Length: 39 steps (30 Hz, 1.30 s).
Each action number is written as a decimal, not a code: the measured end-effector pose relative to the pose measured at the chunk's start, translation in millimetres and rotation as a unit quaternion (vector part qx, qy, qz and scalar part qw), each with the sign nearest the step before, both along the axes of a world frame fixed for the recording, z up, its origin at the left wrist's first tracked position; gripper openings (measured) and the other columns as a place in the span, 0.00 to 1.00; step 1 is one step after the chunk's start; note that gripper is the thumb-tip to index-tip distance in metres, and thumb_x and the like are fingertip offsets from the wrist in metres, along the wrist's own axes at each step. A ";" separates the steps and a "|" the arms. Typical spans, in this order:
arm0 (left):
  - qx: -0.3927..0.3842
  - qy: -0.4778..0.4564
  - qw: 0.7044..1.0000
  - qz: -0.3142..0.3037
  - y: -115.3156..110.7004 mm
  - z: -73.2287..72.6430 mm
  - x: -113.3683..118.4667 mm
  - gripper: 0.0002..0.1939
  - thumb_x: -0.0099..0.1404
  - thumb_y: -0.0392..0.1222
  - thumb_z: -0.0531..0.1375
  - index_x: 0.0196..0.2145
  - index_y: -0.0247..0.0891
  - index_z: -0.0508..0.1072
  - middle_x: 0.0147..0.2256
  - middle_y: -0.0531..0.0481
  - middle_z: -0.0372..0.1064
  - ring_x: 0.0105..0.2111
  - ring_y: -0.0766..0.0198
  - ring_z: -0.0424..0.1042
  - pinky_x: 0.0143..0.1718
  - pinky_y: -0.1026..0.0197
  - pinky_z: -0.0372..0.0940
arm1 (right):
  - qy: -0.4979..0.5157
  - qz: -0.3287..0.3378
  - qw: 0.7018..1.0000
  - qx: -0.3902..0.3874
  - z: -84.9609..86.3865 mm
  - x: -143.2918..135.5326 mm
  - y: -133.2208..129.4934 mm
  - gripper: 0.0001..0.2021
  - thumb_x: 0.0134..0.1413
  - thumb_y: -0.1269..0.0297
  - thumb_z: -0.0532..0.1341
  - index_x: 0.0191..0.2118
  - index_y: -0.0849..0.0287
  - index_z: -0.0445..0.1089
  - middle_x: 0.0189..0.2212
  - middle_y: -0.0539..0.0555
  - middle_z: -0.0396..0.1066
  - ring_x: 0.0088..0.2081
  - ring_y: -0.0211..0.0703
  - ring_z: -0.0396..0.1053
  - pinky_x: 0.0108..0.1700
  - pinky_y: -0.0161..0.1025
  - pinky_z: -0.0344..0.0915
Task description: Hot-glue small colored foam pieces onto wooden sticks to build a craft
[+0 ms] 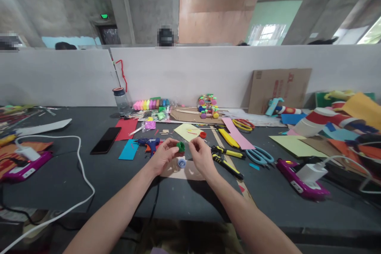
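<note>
Between the thumb and fingers of my left hand (163, 154) is a small green bottle cap (180, 147), raised over the table. My right hand (202, 154) is a short way to its right, thumb and fingers pinched together; anything in them is too small or hidden to make out. Below both hands a pale blue bottle cap (181, 163) lies on a piece of brown cardboard (193, 172), beside some short wooden sticks (175, 166). A red cap (203, 135) rests just beyond my right hand, by a pale yellow paper sheet (186, 131).
A blue glue gun (151, 143) and a phone (105, 140) lie on the left. Pliers (228, 162), a yellow utility knife (228, 137) and blue-handled scissors (259, 155) lie on the right. Purple power strips (303, 180) with cables flank the workspace. A white partition (178, 75) stands behind.
</note>
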<state>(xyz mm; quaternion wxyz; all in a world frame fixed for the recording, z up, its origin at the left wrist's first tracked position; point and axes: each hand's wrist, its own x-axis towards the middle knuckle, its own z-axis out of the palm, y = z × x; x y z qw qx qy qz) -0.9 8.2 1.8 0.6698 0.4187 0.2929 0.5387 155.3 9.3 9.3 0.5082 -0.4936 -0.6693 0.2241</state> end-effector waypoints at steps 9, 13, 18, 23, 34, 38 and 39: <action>-0.028 0.017 0.997 -0.075 -1.6 1.2 -0.7 0.14 0.58 0.48 0.62 0.36 0.35 0.68 0.27 0.50 0.69 0.26 0.65 0.71 0.31 0.62 0.67 | -0.071 0.074 0.991 0.083 2.2 0.4 -3.7 0.10 0.59 0.63 0.55 0.28 0.59 0.65 0.23 0.49 0.63 0.26 0.37 0.61 0.29 0.33 0.56; -0.036 0.027 0.994 -0.098 -1.8 -2.1 0.8 0.16 0.59 0.52 0.60 0.32 0.34 0.67 0.25 0.51 0.66 0.23 0.67 0.69 0.26 0.64 0.64 | -0.113 0.096 0.975 0.164 5.9 2.6 -5.9 0.06 0.60 0.68 0.55 0.38 0.58 0.69 0.31 0.54 0.67 0.32 0.40 0.65 0.35 0.35 0.61; -0.039 0.030 0.993 -0.107 -2.0 -5.1 3.2 0.17 0.59 0.53 0.60 0.29 0.34 0.66 0.24 0.52 0.65 0.22 0.67 0.68 0.24 0.65 0.63 | -0.154 0.106 0.962 0.200 6.7 4.8 -5.6 0.09 0.62 0.68 0.53 0.35 0.59 0.70 0.30 0.54 0.68 0.33 0.40 0.66 0.35 0.35 0.61; -0.029 0.038 0.993 -0.103 -2.2 -3.4 5.7 0.17 0.58 0.53 0.61 0.29 0.34 0.65 0.22 0.52 0.64 0.21 0.67 0.67 0.23 0.65 0.62 | -0.145 0.109 0.966 0.183 4.9 4.3 -5.7 0.09 0.62 0.70 0.51 0.34 0.58 0.68 0.29 0.54 0.67 0.32 0.40 0.65 0.36 0.36 0.60; -0.074 0.016 0.992 -0.098 -1.1 -8.9 12.5 0.20 0.55 0.55 0.62 0.27 0.35 0.64 0.20 0.54 0.63 0.18 0.70 0.64 0.20 0.68 0.54 | -0.007 0.112 0.993 0.046 9.0 0.9 -5.3 0.09 0.55 0.69 0.55 0.26 0.59 0.68 0.25 0.51 0.68 0.30 0.40 0.65 0.34 0.35 0.58; -0.095 0.021 0.990 -0.098 -2.1 -5.1 12.9 0.18 0.54 0.53 0.62 0.26 0.35 0.63 0.20 0.55 0.61 0.17 0.72 0.62 0.19 0.68 0.52 | 0.095 0.135 0.986 -0.024 5.2 -2.6 -1.0 0.07 0.51 0.66 0.56 0.25 0.60 0.68 0.23 0.50 0.67 0.29 0.40 0.64 0.33 0.35 0.59; -0.098 0.027 0.990 -0.097 -2.5 -3.6 12.7 0.17 0.54 0.52 0.62 0.26 0.35 0.64 0.20 0.55 0.62 0.17 0.72 0.62 0.19 0.68 0.53 | 0.122 0.141 0.982 -0.041 3.3 -3.7 0.6 0.07 0.50 0.65 0.57 0.25 0.60 0.68 0.22 0.50 0.66 0.28 0.39 0.64 0.33 0.35 0.59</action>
